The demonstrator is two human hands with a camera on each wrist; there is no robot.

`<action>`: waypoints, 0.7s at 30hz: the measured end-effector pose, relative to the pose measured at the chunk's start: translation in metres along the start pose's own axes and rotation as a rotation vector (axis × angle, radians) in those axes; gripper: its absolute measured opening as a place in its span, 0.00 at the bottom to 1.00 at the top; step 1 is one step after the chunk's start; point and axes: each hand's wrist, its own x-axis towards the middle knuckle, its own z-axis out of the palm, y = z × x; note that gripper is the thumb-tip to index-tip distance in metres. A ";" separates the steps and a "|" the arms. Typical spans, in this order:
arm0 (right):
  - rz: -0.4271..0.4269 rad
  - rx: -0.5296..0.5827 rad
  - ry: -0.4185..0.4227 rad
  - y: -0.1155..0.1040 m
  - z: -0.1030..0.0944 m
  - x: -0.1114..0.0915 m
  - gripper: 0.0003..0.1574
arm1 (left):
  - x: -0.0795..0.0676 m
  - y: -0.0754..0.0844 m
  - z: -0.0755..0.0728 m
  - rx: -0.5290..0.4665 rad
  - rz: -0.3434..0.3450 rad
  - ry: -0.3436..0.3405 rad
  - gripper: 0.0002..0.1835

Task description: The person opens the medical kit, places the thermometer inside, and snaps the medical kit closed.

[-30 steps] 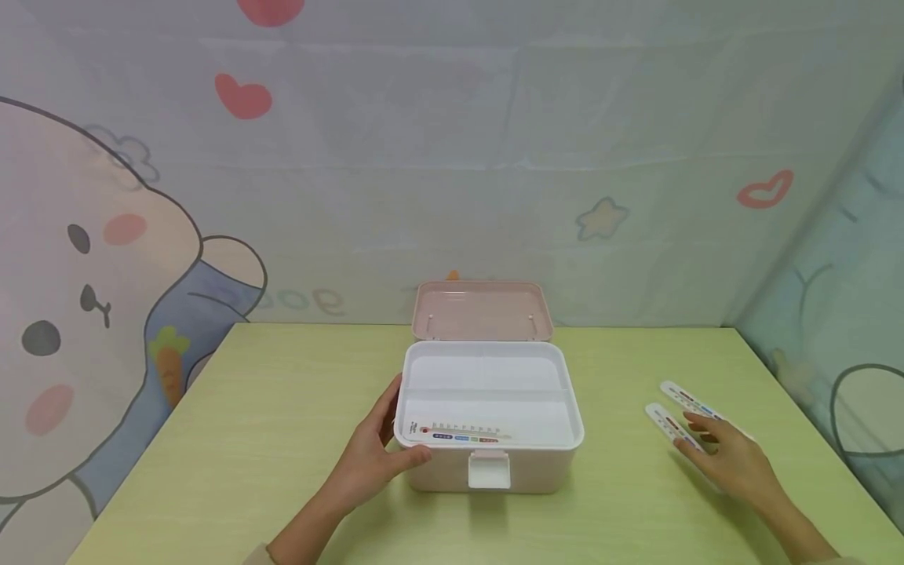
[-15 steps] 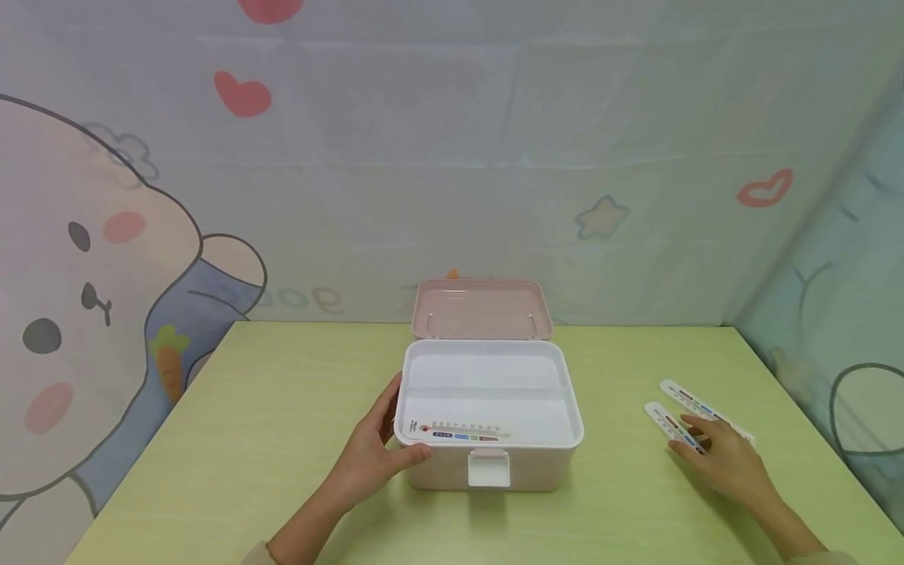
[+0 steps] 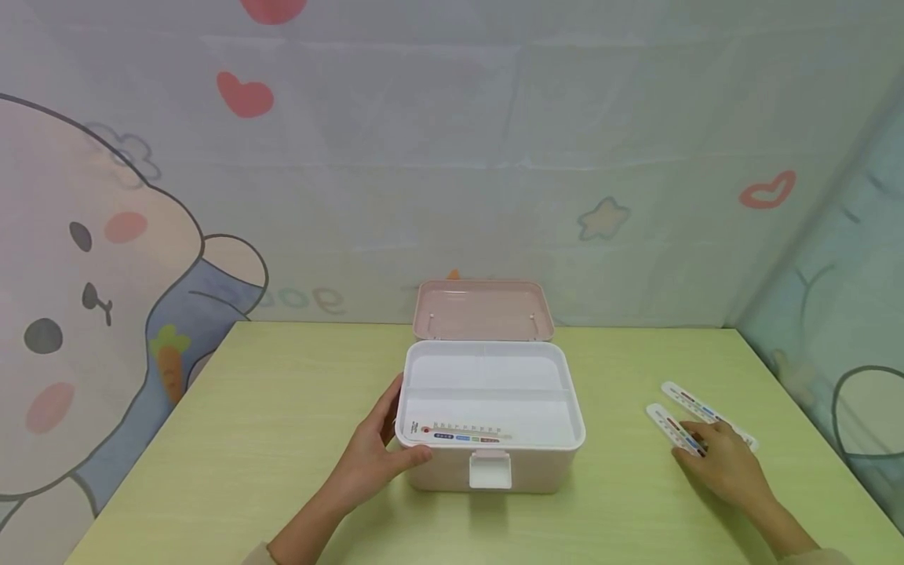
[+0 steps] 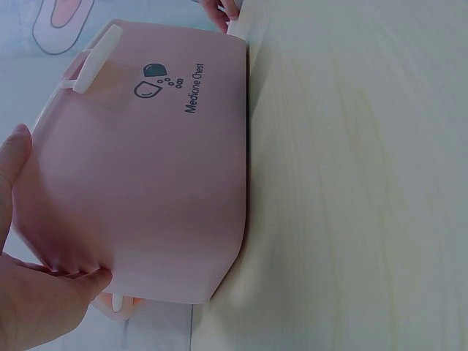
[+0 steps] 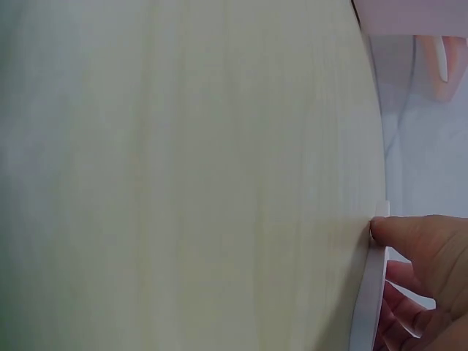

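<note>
A pink medicine box [image 3: 526,471] marked "Medicine Chest" stands with its lid [image 3: 483,311] tipped back. Its white tray [image 3: 487,369] holds one thermometer strip [image 3: 466,431] along the front. My left hand [image 3: 374,455] grips the box's left front corner, thumb on the front and fingers round the side; the left wrist view shows this hand [image 4: 44,292] against the pink wall. To the right of the box, my right hand [image 3: 727,463] pinches a white thermometer strip [image 3: 667,421] by its edges, seen edge-on in the right wrist view, with its near end hidden under the hand.
Another thermometer strip [image 3: 695,402] lies just behind the right hand, its far end partly beside the knuckles. The light wooden table [image 3: 282,408] meets a printed cloth [image 3: 367,196] at its back edge. A white latch [image 3: 490,471] hangs on the box front.
My right hand has drawn its thumb and fingers closer round the nearer thermometer strip, uncovering more of the strip behind. The left hand and the box stay in place.
</note>
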 end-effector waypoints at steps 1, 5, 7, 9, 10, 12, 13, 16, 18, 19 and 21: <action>-0.001 0.004 -0.009 -0.001 -0.001 0.000 0.27 | 0.000 0.000 0.000 0.000 0.001 0.000 0.56; 0.005 0.005 -0.029 -0.002 -0.002 0.000 0.26 | 0.000 0.000 0.000 -0.002 0.002 0.000 0.56; 0.003 0.003 -0.031 -0.003 -0.002 0.000 0.26 | 0.000 0.000 0.000 -0.003 -0.001 0.000 0.56; -0.002 0.004 -0.022 -0.003 -0.002 0.000 0.26 | 0.000 0.000 0.000 -0.004 -0.003 -0.001 0.56; -0.008 0.004 -0.012 -0.002 -0.002 0.000 0.25 | 0.000 0.000 0.000 -0.005 -0.004 -0.001 0.56; -0.020 0.006 0.009 -0.002 -0.001 0.001 0.25 | 0.000 0.000 0.000 -0.008 -0.005 -0.001 0.56; -0.023 0.006 0.019 -0.002 -0.001 0.001 0.24 | 0.000 0.000 0.000 -0.009 -0.005 -0.001 0.56; -0.032 0.014 0.041 -0.003 -0.003 0.003 0.24 | 0.001 0.000 0.000 -0.010 -0.005 0.000 0.56; -0.033 0.021 0.042 -0.004 -0.004 0.004 0.24 | 0.001 0.000 0.000 -0.012 -0.006 0.000 0.56; -0.032 0.026 0.039 -0.004 -0.005 0.004 0.24 | 0.001 0.000 0.000 -0.011 -0.006 0.001 0.56; -0.038 0.027 0.037 -0.005 -0.007 0.006 0.24 | 0.000 0.000 0.000 -0.010 -0.009 0.003 0.56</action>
